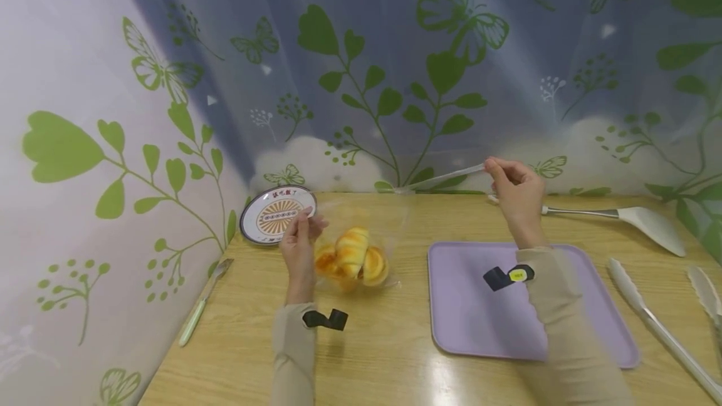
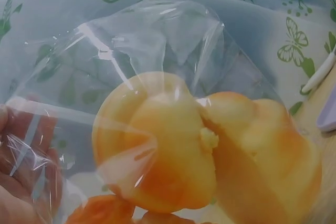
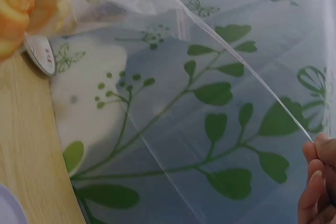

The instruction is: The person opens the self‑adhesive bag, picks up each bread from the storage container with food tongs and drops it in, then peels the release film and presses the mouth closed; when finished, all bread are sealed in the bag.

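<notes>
Head view: both hands, left point(image 1: 298, 240) and right point(image 1: 516, 196), pinch one clear bag point(image 1: 389, 212) holding three buns point(image 1: 352, 257).

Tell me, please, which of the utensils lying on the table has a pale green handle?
It is the butter knife at the table's left edge, by the wall. The spatula and the tongs on the right are all silver, with no green on them.

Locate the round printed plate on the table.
In the head view, the plate leans against the wall at the table's far left corner, just behind the left hand.
</notes>
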`<state>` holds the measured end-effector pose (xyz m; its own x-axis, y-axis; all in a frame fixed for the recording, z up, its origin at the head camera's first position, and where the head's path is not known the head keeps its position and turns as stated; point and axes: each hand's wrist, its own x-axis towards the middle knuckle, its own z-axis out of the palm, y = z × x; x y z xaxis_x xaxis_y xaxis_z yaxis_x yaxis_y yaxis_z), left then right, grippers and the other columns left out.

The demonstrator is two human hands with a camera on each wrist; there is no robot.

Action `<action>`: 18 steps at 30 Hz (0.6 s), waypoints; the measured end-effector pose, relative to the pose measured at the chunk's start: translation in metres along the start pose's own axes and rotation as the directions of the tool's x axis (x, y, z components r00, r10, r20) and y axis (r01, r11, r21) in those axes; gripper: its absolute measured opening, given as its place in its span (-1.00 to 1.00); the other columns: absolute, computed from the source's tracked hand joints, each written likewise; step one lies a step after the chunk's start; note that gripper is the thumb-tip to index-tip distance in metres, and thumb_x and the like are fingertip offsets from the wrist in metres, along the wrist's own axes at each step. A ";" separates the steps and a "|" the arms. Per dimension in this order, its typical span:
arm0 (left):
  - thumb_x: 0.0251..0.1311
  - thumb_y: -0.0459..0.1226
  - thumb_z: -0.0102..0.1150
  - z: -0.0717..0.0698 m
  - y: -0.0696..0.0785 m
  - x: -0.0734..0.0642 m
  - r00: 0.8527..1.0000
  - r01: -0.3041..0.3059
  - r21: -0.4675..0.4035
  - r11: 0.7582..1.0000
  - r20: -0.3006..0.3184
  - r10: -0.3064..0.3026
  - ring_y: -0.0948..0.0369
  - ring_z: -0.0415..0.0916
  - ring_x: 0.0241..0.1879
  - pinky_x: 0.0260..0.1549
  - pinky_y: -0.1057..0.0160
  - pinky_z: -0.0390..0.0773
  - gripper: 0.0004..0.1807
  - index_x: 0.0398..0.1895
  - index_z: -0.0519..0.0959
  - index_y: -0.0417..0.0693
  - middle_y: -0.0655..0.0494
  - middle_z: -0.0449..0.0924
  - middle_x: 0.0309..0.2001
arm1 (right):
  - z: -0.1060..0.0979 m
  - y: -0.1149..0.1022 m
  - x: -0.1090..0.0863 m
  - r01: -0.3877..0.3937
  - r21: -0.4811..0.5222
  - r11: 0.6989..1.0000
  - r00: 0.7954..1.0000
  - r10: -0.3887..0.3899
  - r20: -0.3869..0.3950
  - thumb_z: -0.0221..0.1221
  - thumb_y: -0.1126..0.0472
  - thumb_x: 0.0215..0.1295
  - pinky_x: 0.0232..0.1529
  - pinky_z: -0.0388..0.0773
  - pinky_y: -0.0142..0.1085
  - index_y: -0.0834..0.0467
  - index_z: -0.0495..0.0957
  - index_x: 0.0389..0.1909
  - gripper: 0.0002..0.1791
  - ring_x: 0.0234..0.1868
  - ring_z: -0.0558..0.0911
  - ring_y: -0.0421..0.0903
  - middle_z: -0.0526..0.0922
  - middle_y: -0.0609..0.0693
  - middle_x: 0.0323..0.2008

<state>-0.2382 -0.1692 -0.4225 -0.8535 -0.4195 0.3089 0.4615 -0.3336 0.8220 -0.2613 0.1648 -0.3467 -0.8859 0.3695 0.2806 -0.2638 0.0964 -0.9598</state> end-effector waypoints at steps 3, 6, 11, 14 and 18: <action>0.41 -0.19 0.03 0.004 -0.003 0.001 1.000 -0.004 -0.030 1.000 0.011 0.004 0.38 0.65 -0.45 -0.26 0.40 0.62 -0.80 -0.30 0.67 0.13 0.30 0.73 -0.44 | -0.015 0.003 0.007 -0.002 0.008 1.000 0.999 0.003 -0.043 0.29 0.08 0.27 -0.40 0.47 -0.57 -0.05 0.70 -0.32 -0.94 -0.47 0.52 -0.33 0.68 -0.37 -0.44; 0.42 -0.19 0.03 0.005 -0.004 0.002 1.000 -0.010 -0.042 0.999 0.009 0.010 0.36 0.64 -0.46 -0.26 0.39 0.62 -0.79 -0.30 0.67 0.10 0.30 0.72 -0.46 | -0.027 0.006 0.011 0.009 -0.015 1.000 0.997 -0.010 -0.075 0.29 0.06 0.27 -0.40 0.46 -0.59 -0.04 0.70 -0.31 -0.92 -0.43 0.55 -0.36 0.67 -0.40 -0.45; 0.42 -0.18 0.03 0.006 -0.004 0.003 1.000 0.008 -0.032 0.999 -0.004 -0.009 0.36 0.63 -0.45 -0.24 0.37 0.61 -0.78 -0.25 0.67 0.00 0.26 0.72 -0.44 | -0.043 0.006 0.017 0.004 -0.004 1.000 0.990 -0.005 -0.138 0.30 0.08 0.25 -0.45 0.45 -0.61 -0.02 0.71 -0.34 -0.92 -0.45 0.54 -0.37 0.66 -0.39 -0.47; 0.43 -0.18 0.01 0.006 -0.004 0.004 1.000 0.022 -0.022 1.000 -0.011 -0.023 0.37 0.64 -0.44 -0.23 0.38 0.61 -0.77 -0.23 0.67 -0.03 0.27 0.72 -0.44 | -0.052 0.004 0.021 0.018 0.006 1.000 0.979 -0.017 -0.202 0.30 0.15 0.26 -0.46 0.44 -0.61 0.01 0.71 -0.34 -0.95 -0.50 0.53 -0.36 0.66 -0.39 -0.49; 0.43 -0.18 0.02 0.004 -0.004 0.006 0.999 0.025 -0.033 0.999 -0.027 -0.026 0.37 0.65 -0.44 -0.25 0.40 0.61 -0.77 -0.24 0.67 0.00 0.29 0.73 -0.45 | -0.058 -0.003 0.015 -0.006 -0.116 0.993 0.990 -0.010 -0.143 0.26 0.11 0.30 -0.48 0.42 -0.59 -0.01 0.71 -0.28 -0.92 -0.52 0.50 -0.38 0.63 -0.44 -0.49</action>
<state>-0.2460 -0.1668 -0.4219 -0.8585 -0.4330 0.2747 0.4476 -0.3714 0.8134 -0.2511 0.2238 -0.3401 -0.8193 0.4970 0.2858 -0.2121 0.2003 -0.9565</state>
